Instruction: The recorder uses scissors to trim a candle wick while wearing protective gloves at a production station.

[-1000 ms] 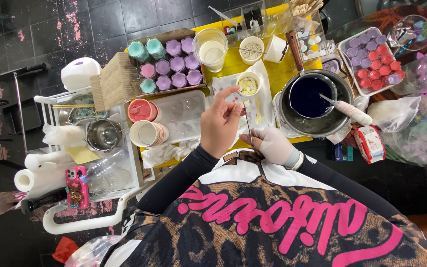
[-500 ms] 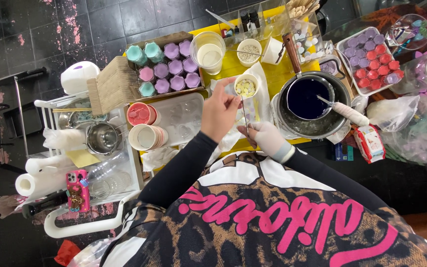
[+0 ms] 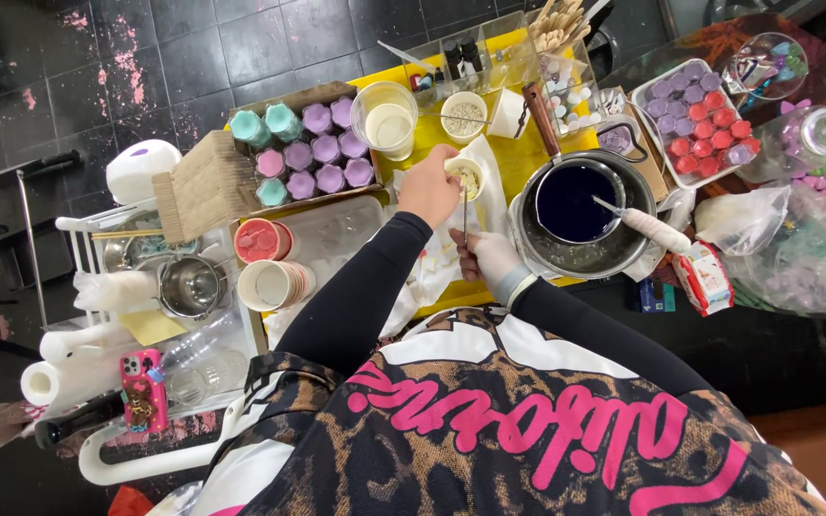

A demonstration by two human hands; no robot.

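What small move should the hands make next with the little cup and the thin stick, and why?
Probably hold the stick upright at the cup's centre. The left hand grips the small cup of pale filling; the right hand pinches the stick's lower end, its tip at the cup.

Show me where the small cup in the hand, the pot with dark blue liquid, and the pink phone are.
small cup (image 3: 467, 175), head view, its pale contents.
pot (image 3: 566, 204), head view, the blue liquid.
pink phone (image 3: 141, 389), head view, its back.

Head camera, steeply down over worktable (image 3: 513, 153)
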